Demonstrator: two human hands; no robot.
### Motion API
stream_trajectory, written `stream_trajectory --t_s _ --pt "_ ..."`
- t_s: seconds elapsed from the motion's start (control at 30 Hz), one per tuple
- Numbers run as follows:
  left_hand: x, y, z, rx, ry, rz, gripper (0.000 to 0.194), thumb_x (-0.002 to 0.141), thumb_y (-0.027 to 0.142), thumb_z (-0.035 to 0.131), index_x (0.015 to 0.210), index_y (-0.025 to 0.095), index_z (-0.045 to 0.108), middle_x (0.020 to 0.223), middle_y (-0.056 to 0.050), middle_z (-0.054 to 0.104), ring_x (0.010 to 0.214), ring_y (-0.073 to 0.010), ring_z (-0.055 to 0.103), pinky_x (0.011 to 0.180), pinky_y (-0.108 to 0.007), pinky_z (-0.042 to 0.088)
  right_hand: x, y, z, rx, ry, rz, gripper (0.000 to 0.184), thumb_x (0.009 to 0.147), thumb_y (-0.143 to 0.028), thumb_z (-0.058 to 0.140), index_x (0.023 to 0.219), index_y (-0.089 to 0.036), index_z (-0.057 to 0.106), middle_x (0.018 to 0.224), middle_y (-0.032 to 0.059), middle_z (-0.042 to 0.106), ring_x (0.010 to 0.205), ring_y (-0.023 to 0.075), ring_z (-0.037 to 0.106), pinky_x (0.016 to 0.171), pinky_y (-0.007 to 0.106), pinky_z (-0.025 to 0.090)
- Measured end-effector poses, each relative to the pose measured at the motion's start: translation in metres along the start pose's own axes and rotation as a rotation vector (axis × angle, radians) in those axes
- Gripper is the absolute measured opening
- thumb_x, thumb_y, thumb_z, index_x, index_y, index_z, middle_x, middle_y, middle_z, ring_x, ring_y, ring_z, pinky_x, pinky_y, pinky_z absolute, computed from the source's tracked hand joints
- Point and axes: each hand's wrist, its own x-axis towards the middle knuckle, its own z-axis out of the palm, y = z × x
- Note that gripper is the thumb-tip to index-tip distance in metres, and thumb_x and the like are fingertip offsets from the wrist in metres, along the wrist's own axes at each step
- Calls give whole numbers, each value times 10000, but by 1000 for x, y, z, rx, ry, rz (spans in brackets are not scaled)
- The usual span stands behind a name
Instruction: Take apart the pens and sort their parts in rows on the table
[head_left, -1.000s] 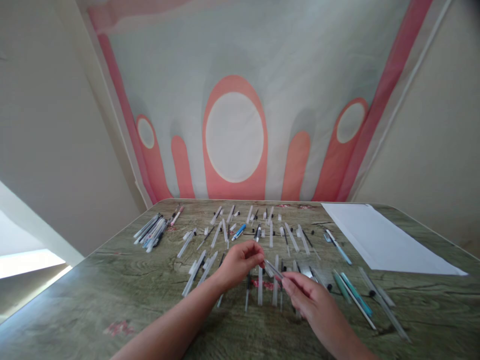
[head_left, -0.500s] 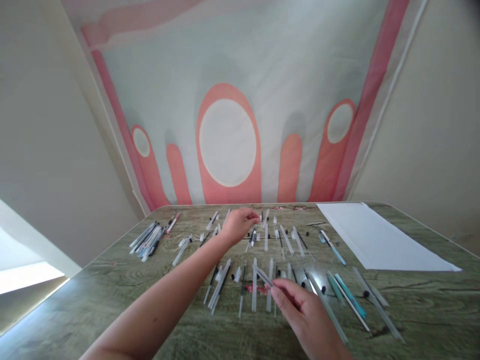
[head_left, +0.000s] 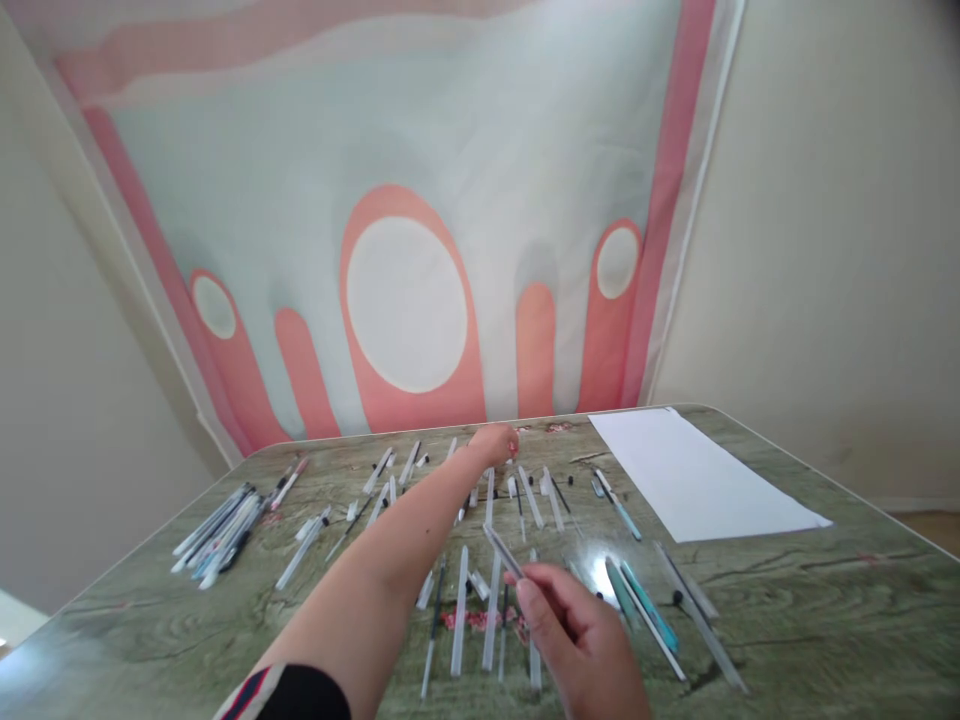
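My right hand pinches a clear pen barrel between thumb and fingers, its far end tilted up and to the left above the table. Stretched far across, my left hand is at the back row of pen parts, fingers curled downward and closed; their tips are too small and hidden to show what they hold. Around both hands lie clear barrels, thin dark-tipped refills, and small white and black caps, set out in rough rows.
At the left lies a pile of pens, with a pink pen beside it. Teal pens and a long clear barrel lie right of my right hand. A white paper sheet covers the back right of the wood-patterned table.
The view has swung to the right. My left hand has reached further away, its fingers now bent downward. My right hand still holds the barrel.
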Motion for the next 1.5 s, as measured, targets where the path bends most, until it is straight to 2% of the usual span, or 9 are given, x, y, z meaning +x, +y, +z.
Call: stream_trajectory --t_s 0.17,0.43,0.7,0.87,1.0,1.23,1.37,1.43,1.5 --pt "5 -9 9 24 -26 -41 286 870 315 506 1105 157 548 1121 -83 556 967 -186 559 825 -386 478 -1 -2 0 -61 -22 -46 429 816 -542 478 827 -165 682 532 -7 541 474 109 430 456 197 332" --pt "5 -10 15 -5 -7 -63 284 871 316 505 1105 161 549 1125 -83 554 971 -186 558 828 -385 477 -1 -7 0 -89 -18 -62 419 820 -530 472 814 -161 671 529 -13 527 472 103 386 445 201 288" --pt "-1 -11 9 -55 58 -109 285 873 315 501 1106 158 549 1131 -84 553 979 -188 555 837 -392 473 -2 -5 2 -109 -20 -61 432 817 -539 466 794 -160 673 503 -32 465 449 91 320 421 206 227" --pt "-3 -9 8 -54 53 -169 282 873 315 500 1107 165 548 1130 -84 553 974 -185 556 833 -386 475 -2 -3 2 -117 -38 -59 414 818 -528 475 822 -165 673 518 -25 499 457 96 336 435 209 229" --pt "-1 -4 8 -76 38 -193 288 873 315 500 1113 163 544 1136 -86 549 978 -187 555 835 -391 474 -1 -5 1 -114 -33 -64 430 819 -537 466 801 -162 675 491 -38 454 447 92 307 423 207 211" --pt "-3 8 -1 -282 85 -216 282 872 313 504 1103 159 548 1129 -85 552 973 -186 556 832 -390 475 -2 -7 1 -95 -31 -75 401 818 -516 486 809 -158 666 509 -32 494 457 87 348 432 204 230" --pt "-22 18 -15 -531 163 -211 283 871 332 496 1063 139 574 1023 -81 599 891 -167 576 783 -346 482 -1 -4 -1 70 -30 -8 423 839 -534 455 904 -147 615 536 -51 417 471 84 339 436 197 261" --pt "-47 26 -22 -685 178 -182 332 880 359 459 1082 128 584 949 -88 628 813 -145 586 722 -286 479 2 -3 -3 181 -27 39 424 866 -533 415 959 -150 570 535 -68 370 467 79 315 427 188 252" --pt "-84 37 -26 -833 159 -128 409 882 409 424 1132 123 575 957 -102 637 765 -129 592 660 -241 467 4 -2 -5 279 -23 85 407 881 -530 394 970 -159 535 537 -75 360 461 73 295 415 179 231"
